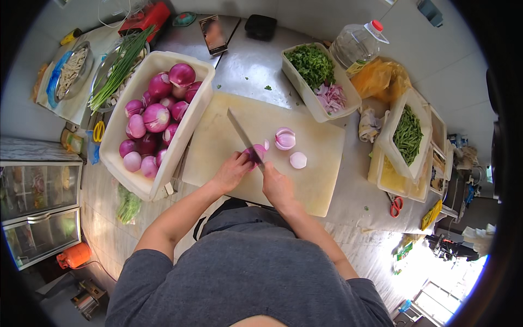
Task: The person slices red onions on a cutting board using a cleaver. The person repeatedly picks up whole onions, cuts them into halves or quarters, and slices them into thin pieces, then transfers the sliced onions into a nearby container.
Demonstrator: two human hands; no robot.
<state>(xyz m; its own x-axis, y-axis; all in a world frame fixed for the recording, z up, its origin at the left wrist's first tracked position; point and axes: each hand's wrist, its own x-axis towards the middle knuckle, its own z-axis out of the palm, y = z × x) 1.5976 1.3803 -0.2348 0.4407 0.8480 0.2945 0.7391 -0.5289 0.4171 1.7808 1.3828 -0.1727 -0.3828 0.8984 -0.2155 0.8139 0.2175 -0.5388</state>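
On the pale cutting board point(310, 188), my left hand point(233, 171) holds a red onion point(256, 152) down with bent fingers. My right hand point(278, 186) grips the handle of a kitchen knife point(242, 127), whose blade lies across that onion and points away from me. A small slice of onion point(267, 144) rests beside the blade. To the right are a peeled onion piece with cuts point(284, 139) and a smaller pale onion piece point(298, 160). A white plastic tub point(204, 67) of whole red onions point(156, 117) stands left of the board.
A container point(325, 116) of chopped herbs point(311, 65) and sliced onion point(331, 98) stands behind the board, near a large plastic bottle point(355, 45). Farther right are a tub of cut green beans point(408, 135) and red-handled scissors point(396, 206). Spring onions point(122, 67) lie over a bowl at left.
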